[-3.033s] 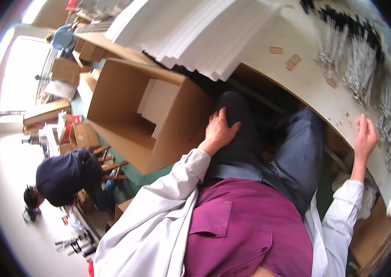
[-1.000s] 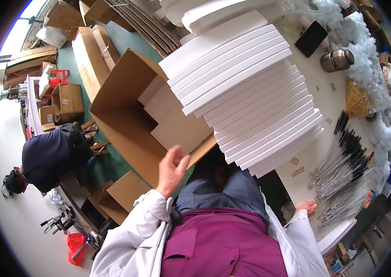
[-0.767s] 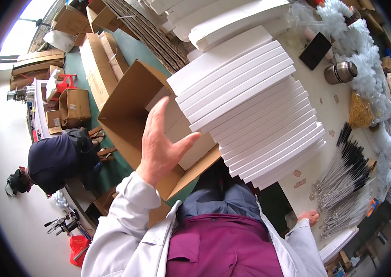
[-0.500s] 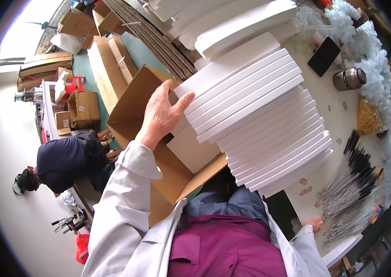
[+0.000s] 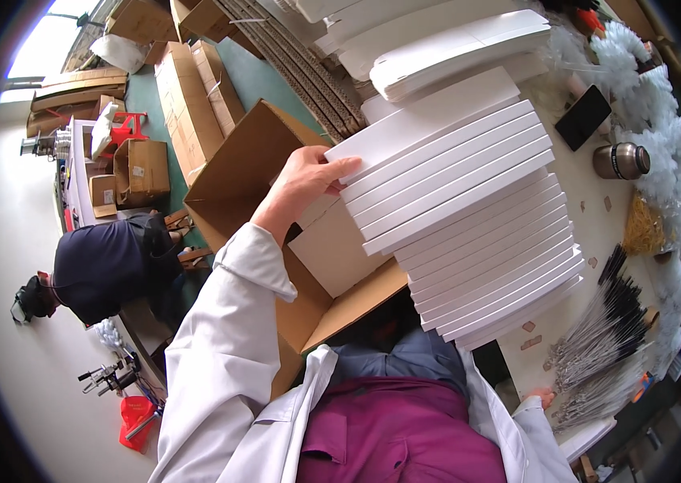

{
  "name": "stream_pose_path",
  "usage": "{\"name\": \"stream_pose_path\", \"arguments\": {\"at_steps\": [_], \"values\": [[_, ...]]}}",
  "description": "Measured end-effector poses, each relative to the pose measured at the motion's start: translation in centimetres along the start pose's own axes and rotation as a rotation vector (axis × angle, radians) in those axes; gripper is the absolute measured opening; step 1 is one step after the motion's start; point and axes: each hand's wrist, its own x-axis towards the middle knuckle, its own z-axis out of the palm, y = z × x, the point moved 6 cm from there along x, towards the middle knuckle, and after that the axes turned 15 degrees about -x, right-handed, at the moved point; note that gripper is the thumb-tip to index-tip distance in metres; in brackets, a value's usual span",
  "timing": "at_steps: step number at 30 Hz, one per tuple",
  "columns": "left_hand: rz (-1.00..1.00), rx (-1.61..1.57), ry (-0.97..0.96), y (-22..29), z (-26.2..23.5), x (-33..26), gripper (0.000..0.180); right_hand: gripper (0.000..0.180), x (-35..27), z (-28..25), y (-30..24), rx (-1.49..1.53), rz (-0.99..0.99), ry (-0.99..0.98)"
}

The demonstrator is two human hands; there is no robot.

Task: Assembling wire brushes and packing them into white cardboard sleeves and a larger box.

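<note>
A tall stack of flat white boxes (image 5: 481,233) stands on the table in front of me, its upper layers jutting out past the lower ones. At the left end of the top white box (image 5: 429,117), my left hand (image 5: 299,187) is closed on the edge. Its thumb lies on the upper face and its fingers go behind the end. Below that hand is an open brown carton (image 5: 252,157) with a pale flat piece inside. My right hand (image 5: 546,396) rests by the table's near edge, beside a bundle of thin wire-like sticks (image 5: 598,354) with black ends; its fingers are mostly hidden.
More white flat pieces (image 5: 461,48) are piled behind the stack. To the right lie a black phone (image 5: 584,117), a steel flask (image 5: 621,161) and bundles of pale fluffy material (image 5: 646,129). A bent-over person (image 5: 115,262) is at the left, near smaller cartons (image 5: 141,171).
My left hand has gone from spread fingers beside the stack to a grip on the top box's left end. The view has shifted slightly; my right hand stays by the table edge.
</note>
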Motion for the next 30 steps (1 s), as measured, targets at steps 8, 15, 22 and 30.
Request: {"name": "stream_pose_path", "arguments": {"at_steps": [8,15,22,30], "values": [[0.094,-0.092,0.001,-0.4,-0.3,0.1,0.047,0.061,-0.1,0.1,-2.7,0.124,0.005,-0.155],[0.303,0.037,0.033,0.8,0.0,0.5,0.036,0.075,-2.3,-5.4,-8.1,0.175,-0.212,-0.248],[0.736,0.202,0.096,1.8,0.9,-0.8,0.031,0.07,-4.2,-8.1,-8.9,0.255,-0.191,-0.086],[0.537,0.256,-0.005,3.2,1.3,-2.4,0.031,0.069,-4.5,-7.4,-7.5,0.238,-0.216,0.003]]}}
